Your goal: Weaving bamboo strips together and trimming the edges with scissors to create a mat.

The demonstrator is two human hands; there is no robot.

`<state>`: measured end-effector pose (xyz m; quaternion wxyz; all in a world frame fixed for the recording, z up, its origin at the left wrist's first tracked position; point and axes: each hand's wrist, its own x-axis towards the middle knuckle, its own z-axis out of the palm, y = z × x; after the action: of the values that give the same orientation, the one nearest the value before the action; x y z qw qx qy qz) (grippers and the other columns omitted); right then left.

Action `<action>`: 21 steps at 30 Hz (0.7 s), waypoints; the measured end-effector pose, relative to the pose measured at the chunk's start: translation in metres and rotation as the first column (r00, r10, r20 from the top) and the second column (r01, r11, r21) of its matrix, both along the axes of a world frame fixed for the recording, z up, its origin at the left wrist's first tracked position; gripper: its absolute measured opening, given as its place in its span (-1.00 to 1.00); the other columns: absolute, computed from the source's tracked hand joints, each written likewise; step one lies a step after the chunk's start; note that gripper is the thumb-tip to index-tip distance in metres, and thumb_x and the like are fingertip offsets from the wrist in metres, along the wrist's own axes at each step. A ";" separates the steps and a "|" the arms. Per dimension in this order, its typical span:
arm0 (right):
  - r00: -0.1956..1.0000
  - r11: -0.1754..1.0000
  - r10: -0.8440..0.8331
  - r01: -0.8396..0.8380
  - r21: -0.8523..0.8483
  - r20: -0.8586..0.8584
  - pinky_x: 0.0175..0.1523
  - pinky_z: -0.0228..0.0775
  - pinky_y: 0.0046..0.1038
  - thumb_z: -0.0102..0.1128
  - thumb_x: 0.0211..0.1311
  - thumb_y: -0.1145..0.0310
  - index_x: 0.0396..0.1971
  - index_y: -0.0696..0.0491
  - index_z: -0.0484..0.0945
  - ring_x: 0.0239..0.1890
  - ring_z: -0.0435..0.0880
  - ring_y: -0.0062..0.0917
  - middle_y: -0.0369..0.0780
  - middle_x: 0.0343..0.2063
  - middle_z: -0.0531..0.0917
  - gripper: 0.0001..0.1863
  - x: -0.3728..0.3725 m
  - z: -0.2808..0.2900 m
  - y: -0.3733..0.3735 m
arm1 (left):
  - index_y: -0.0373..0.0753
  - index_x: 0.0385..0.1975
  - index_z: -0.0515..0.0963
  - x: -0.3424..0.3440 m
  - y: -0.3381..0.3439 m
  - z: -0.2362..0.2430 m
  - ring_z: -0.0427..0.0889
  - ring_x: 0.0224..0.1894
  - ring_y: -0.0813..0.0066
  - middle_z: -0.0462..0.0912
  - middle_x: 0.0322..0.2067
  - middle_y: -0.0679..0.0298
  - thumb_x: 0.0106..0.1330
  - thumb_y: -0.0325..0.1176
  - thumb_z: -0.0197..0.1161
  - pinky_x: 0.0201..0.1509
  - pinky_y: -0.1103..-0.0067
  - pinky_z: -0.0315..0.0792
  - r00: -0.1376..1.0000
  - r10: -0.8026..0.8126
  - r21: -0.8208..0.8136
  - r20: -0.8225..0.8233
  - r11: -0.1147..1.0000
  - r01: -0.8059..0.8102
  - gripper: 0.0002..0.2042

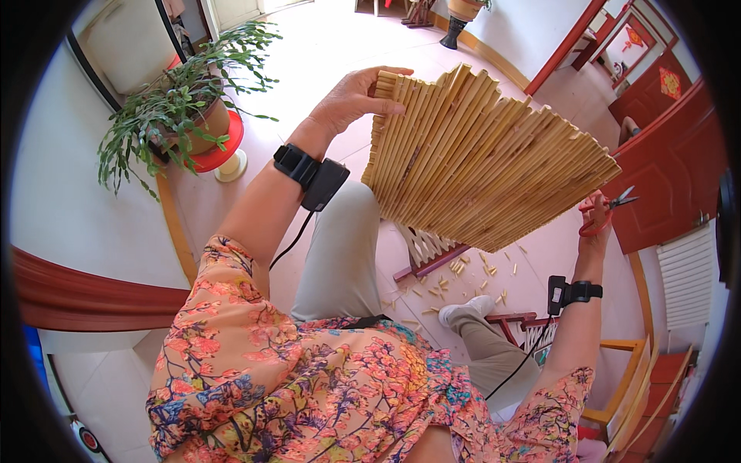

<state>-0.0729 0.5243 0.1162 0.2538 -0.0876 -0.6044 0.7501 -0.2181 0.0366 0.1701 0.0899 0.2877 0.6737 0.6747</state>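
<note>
A panel of pale yellow plant stalks (486, 162), laid side by side, is held up tilted in front of me. Its far edge is jagged, with stalk ends of uneven length. My left hand (356, 99) grips the far left corner, thumb on the face and fingers over the edge. At the right corner, my right hand (594, 231) has its fingers around scissors (617, 202) with red handles; their blades are spread and point right, away from the panel. Whether this hand also touches the panel, I cannot tell.
Cut stalk pieces (440, 292) litter the tiled floor beneath the panel, beside a low folding stool (424, 258). A potted plant (193, 116) on a red-topped stand is at the left. A red door (671, 177) and white radiator (685, 278) are at the right.
</note>
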 end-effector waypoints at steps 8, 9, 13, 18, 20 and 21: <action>0.993 0.991 -0.118 0.118 -0.062 0.019 -0.20 0.23 -0.64 0.15 0.14 0.30 -0.19 0.09 0.42 -0.30 0.40 -0.74 -0.41 -0.41 0.43 -0.72 -0.009 0.006 -0.039 | -0.11 -0.17 0.56 0.019 0.024 0.045 0.57 -0.28 0.37 0.60 -0.36 0.18 -0.15 -0.04 0.38 -0.12 0.51 0.41 0.806 0.097 -0.359 -0.583 0.859 -0.364 -0.50; 0.992 0.992 -0.122 0.122 -0.013 0.035 -0.24 0.22 -0.64 0.14 0.15 0.29 -0.17 0.12 0.42 -0.35 0.40 -0.74 -0.41 -0.44 0.43 -0.70 -0.007 0.003 -0.036 | -0.13 -0.26 0.59 0.024 0.031 0.047 0.58 -0.31 0.34 0.61 -0.39 0.19 -0.16 0.01 0.36 -0.16 0.49 0.41 0.794 0.126 -0.431 -0.595 0.783 -0.448 -0.54; 0.989 0.983 -0.133 0.124 0.135 0.063 -0.36 0.16 -0.65 0.12 0.16 0.26 -0.24 0.15 0.44 -0.51 0.33 -0.73 -0.41 -0.55 0.41 -0.72 0.000 0.006 -0.038 | -0.15 -0.52 0.62 0.026 0.047 0.048 0.58 -0.38 0.31 0.62 -0.51 0.24 -0.20 0.11 0.33 -0.28 0.48 0.40 0.734 0.256 -0.460 -0.629 0.639 -0.617 -0.57; 0.973 0.957 -0.205 0.178 0.230 0.101 -0.41 0.11 -0.64 0.12 0.16 0.19 -0.41 0.11 0.45 -0.56 0.28 -0.73 -0.40 -0.63 0.38 -0.74 0.007 0.019 -0.058 | -0.14 -0.61 0.61 0.021 0.050 0.041 0.58 -0.41 0.37 0.61 -0.55 0.30 -0.21 0.12 0.34 -0.32 0.48 0.39 0.711 0.349 -0.431 -0.610 0.607 -0.668 -0.59; 0.971 0.949 -0.214 0.182 0.256 0.103 -0.41 0.10 -0.65 0.12 0.16 0.18 -0.46 0.10 0.44 -0.55 0.28 -0.73 -0.40 -0.63 0.38 -0.73 0.008 0.021 -0.063 | -0.13 -0.61 0.60 0.019 0.050 0.043 0.58 -0.41 0.38 0.61 -0.55 0.30 -0.20 0.11 0.34 -0.31 0.49 0.39 0.737 0.350 -0.463 -0.579 0.603 -0.650 -0.60; 0.970 0.950 -0.219 0.188 0.248 0.104 -0.40 0.10 -0.65 0.12 0.15 0.18 -0.47 0.09 0.44 -0.55 0.27 -0.73 -0.40 -0.63 0.37 -0.74 0.009 0.024 -0.067 | -0.13 -0.62 0.60 0.018 0.052 0.041 0.58 -0.41 0.38 0.61 -0.55 0.30 -0.19 0.11 0.33 -0.31 0.50 0.39 0.722 0.352 -0.429 -0.596 0.621 -0.656 -0.61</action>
<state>-0.0642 0.4577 0.1398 0.2986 -0.1673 -0.6923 0.6352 -0.2000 0.0882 0.2116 -0.1819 0.1837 0.9092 0.3263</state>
